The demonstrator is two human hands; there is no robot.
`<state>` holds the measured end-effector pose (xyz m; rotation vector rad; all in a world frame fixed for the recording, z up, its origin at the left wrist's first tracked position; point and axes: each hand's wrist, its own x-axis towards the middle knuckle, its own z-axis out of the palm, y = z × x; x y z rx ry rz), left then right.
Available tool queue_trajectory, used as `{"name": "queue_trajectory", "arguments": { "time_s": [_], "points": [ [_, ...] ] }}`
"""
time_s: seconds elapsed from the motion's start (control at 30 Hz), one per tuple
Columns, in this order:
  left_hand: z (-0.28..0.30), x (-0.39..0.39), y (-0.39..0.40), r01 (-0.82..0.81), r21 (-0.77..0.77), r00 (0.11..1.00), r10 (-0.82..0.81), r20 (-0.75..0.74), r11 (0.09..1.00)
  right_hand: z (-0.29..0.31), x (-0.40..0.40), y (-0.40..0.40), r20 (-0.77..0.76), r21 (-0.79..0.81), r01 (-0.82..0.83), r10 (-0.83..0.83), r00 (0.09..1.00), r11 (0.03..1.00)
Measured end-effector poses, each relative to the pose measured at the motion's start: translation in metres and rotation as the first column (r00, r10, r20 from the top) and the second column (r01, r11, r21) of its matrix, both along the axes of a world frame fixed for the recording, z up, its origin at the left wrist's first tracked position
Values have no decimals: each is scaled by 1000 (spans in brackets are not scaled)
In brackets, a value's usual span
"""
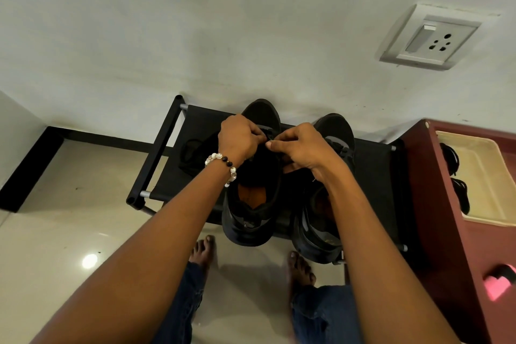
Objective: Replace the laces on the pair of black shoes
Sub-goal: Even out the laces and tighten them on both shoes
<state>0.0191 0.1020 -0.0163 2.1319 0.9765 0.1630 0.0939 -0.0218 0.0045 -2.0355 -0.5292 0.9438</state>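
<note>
Two black shoes stand side by side on a black fabric shoe rack [371, 176], toes toward the wall. Over the lace area of the left shoe [251, 218] my left hand [237, 138] and my right hand [301, 148] meet, fingers curled and pinching a black lace [269, 134] between them. The right shoe [332, 131] stands laced beside it, partly hidden by my right forearm. A loose black lace [192, 152] lies coiled on the rack to the left of the shoes.
A maroon cabinet [446, 232] with a cream tray [488, 176] holding dark footwear stands right of the rack. A wall socket [430, 39] is on the wall above. My bare feet [203, 248] stand on the tiled floor below the rack.
</note>
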Motion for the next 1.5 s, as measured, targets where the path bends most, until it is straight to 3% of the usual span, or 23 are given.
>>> {"name": "queue_trajectory", "arguments": {
  "time_s": [0.2,0.43,0.67,0.97,1.2,1.33,1.5],
  "points": [
    [-1,2,-2,-38,-26,999,38,-5,999,-3,2,0,9,11,-36,36,999,999],
    [-2,2,-6,-30,59,1000,30,6,998,-6,5,0,19,23,-51,51,999,998],
    [-3,2,1,-57,-158,998,62,30,986,-7,7,-1,16,39,-36,35,999,999],
    [-4,8,-8,-187,-160,982,188,-7,969,-11,8,-4,25,36,-82,82,996,996],
    [-4,8,-7,-165,-214,985,170,3,963,-27,0,13,267,65,224,-234,935,972],
    [-4,8,-6,-136,-213,990,143,15,967,-29,-3,18,232,98,327,-341,911,940],
    [2,3,-4,-61,-232,997,72,36,971,-30,-5,25,270,-11,256,-244,931,967]
  ]
}}
